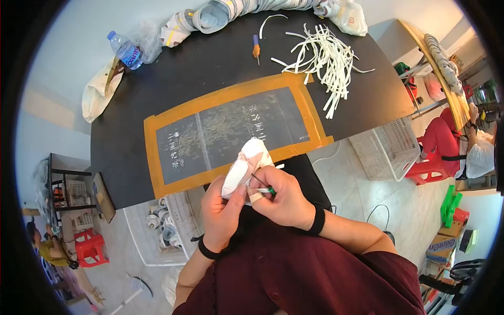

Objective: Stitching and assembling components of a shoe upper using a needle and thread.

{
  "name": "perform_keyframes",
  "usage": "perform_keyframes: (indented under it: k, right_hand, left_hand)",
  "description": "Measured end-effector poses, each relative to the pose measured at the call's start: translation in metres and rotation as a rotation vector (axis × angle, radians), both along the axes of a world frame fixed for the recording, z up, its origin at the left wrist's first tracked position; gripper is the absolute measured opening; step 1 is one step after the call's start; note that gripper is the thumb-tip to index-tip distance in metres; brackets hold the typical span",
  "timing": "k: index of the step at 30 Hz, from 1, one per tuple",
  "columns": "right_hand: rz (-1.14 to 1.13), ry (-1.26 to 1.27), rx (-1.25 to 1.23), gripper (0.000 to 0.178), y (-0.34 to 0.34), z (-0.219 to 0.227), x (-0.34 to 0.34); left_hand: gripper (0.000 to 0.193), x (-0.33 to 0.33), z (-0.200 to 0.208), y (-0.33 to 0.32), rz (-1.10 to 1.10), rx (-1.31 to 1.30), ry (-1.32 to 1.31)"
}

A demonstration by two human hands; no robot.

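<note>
Just in front of my body, over the near edge of the table, I hold a small white shoe (237,174) with pinkish patches, tilted with one rounded end up. My left hand (220,210) is closed around its lower left side, thumb pressed on it. My right hand (286,197) pinches a thin metal-shafted tool (261,181) with a green end, its tip against the shoe's opening. A short piece of white strip (258,189) shows by my right fingers, and a tan band wraps one finger. The tool's exact kind is partly hidden.
On the dark table lie a taped clear sheet (231,131), a pile of white strips (328,60), an orange-and-blue-handled tool (255,50) and a water bottle (125,50). Stacked shoe pieces (212,17) line the far edge. White crates (386,149) flank me; other people sit farther off.
</note>
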State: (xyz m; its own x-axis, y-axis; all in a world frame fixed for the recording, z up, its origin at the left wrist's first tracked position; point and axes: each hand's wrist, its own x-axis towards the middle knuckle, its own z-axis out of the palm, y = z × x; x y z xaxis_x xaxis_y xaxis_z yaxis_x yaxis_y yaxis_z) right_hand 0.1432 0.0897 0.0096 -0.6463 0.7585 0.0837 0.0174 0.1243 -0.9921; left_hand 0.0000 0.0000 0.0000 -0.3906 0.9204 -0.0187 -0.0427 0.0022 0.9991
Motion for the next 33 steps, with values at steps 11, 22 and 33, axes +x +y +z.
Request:
perform_keyframes:
  k: [11, 22, 33]
  right_hand:
    - [0.063, 0.122, 0.264, 0.019, 0.012, -0.013, -0.002]
    - [0.182, 0.117, 0.269, 0.018, 0.024, -0.012, 0.002]
    - [0.306, 0.157, -0.069, 0.01, 0.027, 0.0, 0.002]
  left_hand:
    - [0.027, 0.009, 0.003, 0.008, 0.0, 0.047, -0.224]
    - [0.024, 0.01, 0.007, 0.006, 0.006, -0.019, -0.223]
    - [0.017, -0.002, 0.006, 0.009, 0.045, 0.203, 0.383]
